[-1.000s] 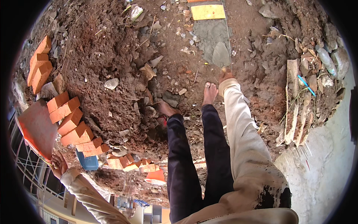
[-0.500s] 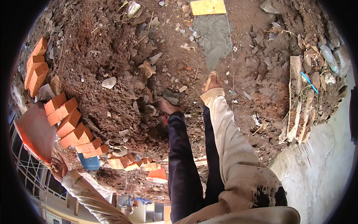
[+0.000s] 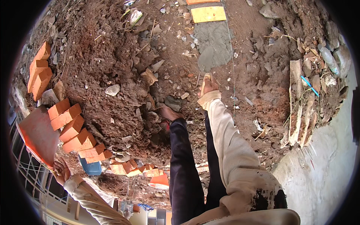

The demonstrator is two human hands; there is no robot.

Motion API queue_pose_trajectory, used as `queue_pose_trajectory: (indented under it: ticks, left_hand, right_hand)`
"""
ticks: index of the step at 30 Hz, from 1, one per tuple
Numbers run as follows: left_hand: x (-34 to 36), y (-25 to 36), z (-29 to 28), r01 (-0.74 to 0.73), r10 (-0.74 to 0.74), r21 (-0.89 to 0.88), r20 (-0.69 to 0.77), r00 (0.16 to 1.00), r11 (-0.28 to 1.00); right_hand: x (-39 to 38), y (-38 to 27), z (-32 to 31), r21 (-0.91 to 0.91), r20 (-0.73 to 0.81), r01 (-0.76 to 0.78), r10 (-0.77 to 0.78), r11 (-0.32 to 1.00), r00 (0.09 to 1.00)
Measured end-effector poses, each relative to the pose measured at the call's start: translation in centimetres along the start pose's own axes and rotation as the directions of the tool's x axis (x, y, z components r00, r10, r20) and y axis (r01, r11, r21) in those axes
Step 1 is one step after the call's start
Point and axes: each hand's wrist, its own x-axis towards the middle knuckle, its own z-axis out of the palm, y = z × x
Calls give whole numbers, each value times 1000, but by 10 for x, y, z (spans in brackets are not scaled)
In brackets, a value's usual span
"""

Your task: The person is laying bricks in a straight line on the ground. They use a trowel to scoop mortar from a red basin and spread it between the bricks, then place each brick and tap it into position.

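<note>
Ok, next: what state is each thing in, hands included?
mortar: spread, wet-looking
trowel: held, blade over mortar's near edge
right hand: closed around trowel handle
large basin: tilted
left hand: at basin rim, grip unclear
string: stretched taut
yellow block: lying flat
orange bricks: loosely heaped
bottle: lying down

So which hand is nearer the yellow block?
Right hand, across grey mortar from the yellow block; the left hand is far to the lower left, at the orange-rimmed basin.
</note>
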Motion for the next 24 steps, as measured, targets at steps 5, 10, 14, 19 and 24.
queue_pose_trajectory:
  ticks: [5,10,14,19,24]
  left_hand:
    - [-11,-7,5,120,-124,42,122,985,992]
    - [-13,-16,12,-17,19,39,-60,998,999]
    - [-10,-25,15,-10,13,25,-126,992,1000]
    - [-24,8,7,11,-9,52,-44,999,999]
    - [-38,-17,3,101,-119,-106,-174,977,989]
  right_hand:
    - [14,-13,-7,86,-56,110,-105,990,993]
    - [18,-10,-10,-474,4,47,-52,879,999]
    - [13,-28,-53,-899,125,276,-406,340,906]
    - [-45,-80,-72,-981,56,103,-272,163,961]
    - [-103,-80,-100,-709,218,641,-774,293,595]
